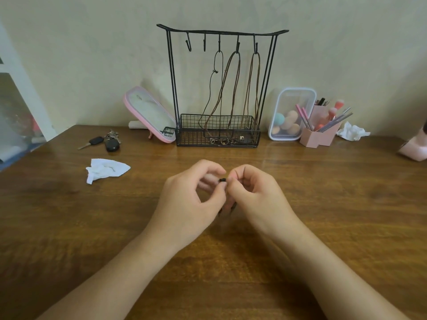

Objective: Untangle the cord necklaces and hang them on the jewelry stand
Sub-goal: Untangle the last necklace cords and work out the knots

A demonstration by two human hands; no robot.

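A black wire jewelry stand rises at the back of the wooden table, against the wall. Three cord necklaces hang from its right-hand hooks: a dark one, a brown one and another brown one. Their lower ends drop into the stand's wire basket. The two left hooks are bare. My left hand and my right hand meet above the table's middle, fingertips pinched together on a small black cord piece. Most of that cord is hidden inside my hands.
A pink-framed mirror leans left of the stand, with keys and a crumpled tissue nearer me. Right of the stand are a clear box of sponges, a pink brush holder and another tissue.
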